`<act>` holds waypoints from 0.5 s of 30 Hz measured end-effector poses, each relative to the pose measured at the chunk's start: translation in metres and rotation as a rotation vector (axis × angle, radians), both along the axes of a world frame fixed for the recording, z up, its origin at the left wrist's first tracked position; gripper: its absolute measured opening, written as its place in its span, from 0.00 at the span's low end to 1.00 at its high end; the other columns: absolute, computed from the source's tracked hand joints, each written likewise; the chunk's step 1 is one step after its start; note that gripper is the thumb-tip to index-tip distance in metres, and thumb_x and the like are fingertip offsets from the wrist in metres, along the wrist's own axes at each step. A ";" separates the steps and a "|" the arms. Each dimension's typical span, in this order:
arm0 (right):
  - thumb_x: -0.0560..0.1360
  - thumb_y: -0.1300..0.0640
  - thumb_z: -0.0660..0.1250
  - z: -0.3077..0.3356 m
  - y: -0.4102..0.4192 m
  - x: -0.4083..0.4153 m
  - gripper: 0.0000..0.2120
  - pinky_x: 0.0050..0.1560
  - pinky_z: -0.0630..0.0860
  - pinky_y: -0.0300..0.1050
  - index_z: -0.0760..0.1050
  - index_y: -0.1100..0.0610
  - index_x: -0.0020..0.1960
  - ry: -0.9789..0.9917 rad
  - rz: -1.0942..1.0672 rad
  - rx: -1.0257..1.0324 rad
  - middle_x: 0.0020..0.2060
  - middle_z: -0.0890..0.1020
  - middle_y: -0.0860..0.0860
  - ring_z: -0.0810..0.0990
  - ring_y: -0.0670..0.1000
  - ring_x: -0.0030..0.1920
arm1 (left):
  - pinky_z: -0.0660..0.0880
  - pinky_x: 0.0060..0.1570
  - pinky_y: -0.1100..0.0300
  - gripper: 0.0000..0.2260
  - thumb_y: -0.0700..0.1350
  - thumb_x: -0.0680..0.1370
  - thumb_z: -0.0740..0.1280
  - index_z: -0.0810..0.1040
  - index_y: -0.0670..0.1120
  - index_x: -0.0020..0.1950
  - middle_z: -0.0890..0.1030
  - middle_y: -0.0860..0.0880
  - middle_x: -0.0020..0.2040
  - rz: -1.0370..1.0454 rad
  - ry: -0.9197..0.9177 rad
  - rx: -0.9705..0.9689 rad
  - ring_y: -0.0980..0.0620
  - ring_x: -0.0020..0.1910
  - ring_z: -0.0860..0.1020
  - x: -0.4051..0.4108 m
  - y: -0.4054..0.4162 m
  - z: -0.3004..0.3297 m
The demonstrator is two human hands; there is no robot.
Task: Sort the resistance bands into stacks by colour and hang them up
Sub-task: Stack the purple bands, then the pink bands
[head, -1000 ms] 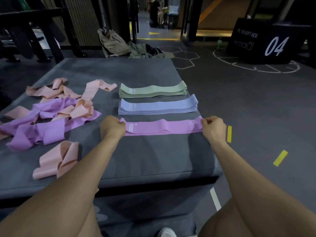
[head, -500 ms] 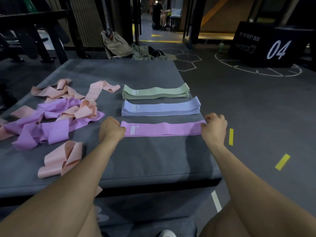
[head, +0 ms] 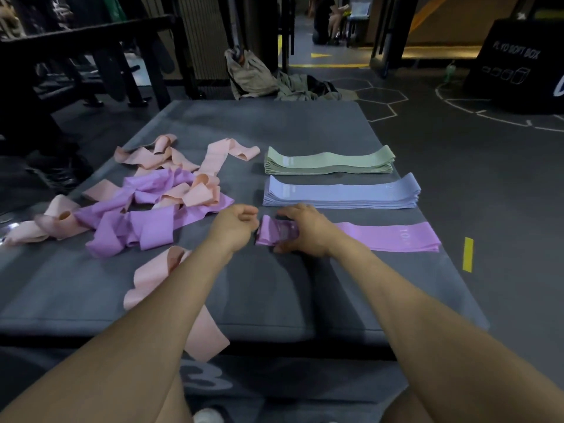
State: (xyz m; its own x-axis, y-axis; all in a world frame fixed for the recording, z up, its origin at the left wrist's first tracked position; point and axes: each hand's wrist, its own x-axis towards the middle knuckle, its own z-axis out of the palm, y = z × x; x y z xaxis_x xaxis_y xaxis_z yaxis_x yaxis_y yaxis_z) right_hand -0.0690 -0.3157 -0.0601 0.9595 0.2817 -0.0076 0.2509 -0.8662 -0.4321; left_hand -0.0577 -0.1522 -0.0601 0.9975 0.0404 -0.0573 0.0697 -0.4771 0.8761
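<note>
Resistance bands lie on a grey mat (head: 274, 288), partly sorted by colour.

On the right, a green stack (head: 329, 163) sits far, a blue stack (head: 341, 193) nearer, and one pink band (head: 387, 236) nearest. The right hand (head: 305, 228) rests on the pink band's left end, fingers spread over it. The left hand (head: 233, 222) is loosely curled just beside it, holding nothing. Tangled purple bands (head: 146, 218) and peach bands (head: 158, 157) lie left.
</note>
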 end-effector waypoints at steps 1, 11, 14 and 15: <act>0.64 0.45 0.76 -0.001 0.002 0.003 0.36 0.66 0.66 0.52 0.68 0.53 0.69 0.006 0.007 0.003 0.65 0.72 0.54 0.68 0.56 0.65 | 0.70 0.54 0.63 0.14 0.32 0.77 0.63 0.74 0.37 0.63 0.78 0.41 0.60 -0.020 0.013 -0.006 0.49 0.54 0.76 -0.001 -0.001 -0.001; 0.68 0.46 0.73 -0.007 0.012 0.008 0.23 0.57 0.71 0.50 0.75 0.54 0.59 -0.044 -0.012 0.064 0.56 0.77 0.54 0.74 0.57 0.58 | 0.74 0.46 0.59 0.08 0.30 0.73 0.65 0.78 0.40 0.48 0.78 0.49 0.36 0.021 0.058 -0.056 0.48 0.43 0.76 0.008 -0.004 -0.006; 0.69 0.48 0.72 -0.006 0.010 0.007 0.19 0.54 0.72 0.48 0.76 0.54 0.56 -0.051 -0.031 0.107 0.52 0.78 0.52 0.75 0.55 0.54 | 0.73 0.49 0.57 0.10 0.31 0.70 0.69 0.75 0.45 0.40 0.78 0.48 0.37 0.047 0.090 -0.034 0.48 0.42 0.76 0.009 -0.003 -0.004; 0.69 0.48 0.72 -0.006 0.009 0.006 0.17 0.53 0.72 0.47 0.76 0.54 0.55 -0.053 -0.033 0.112 0.50 0.78 0.52 0.75 0.55 0.52 | 0.74 0.49 0.57 0.09 0.31 0.70 0.70 0.75 0.45 0.41 0.79 0.46 0.39 0.059 0.095 -0.022 0.48 0.42 0.76 0.009 -0.003 -0.004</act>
State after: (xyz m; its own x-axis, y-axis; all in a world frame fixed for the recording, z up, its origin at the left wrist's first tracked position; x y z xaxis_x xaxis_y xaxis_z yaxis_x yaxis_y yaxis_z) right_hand -0.0625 -0.3063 -0.0665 0.9664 0.2463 0.0734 0.2484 -0.8214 -0.5134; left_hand -0.0483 -0.1548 -0.0641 0.9835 0.0969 -0.1527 0.1801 -0.4506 0.8744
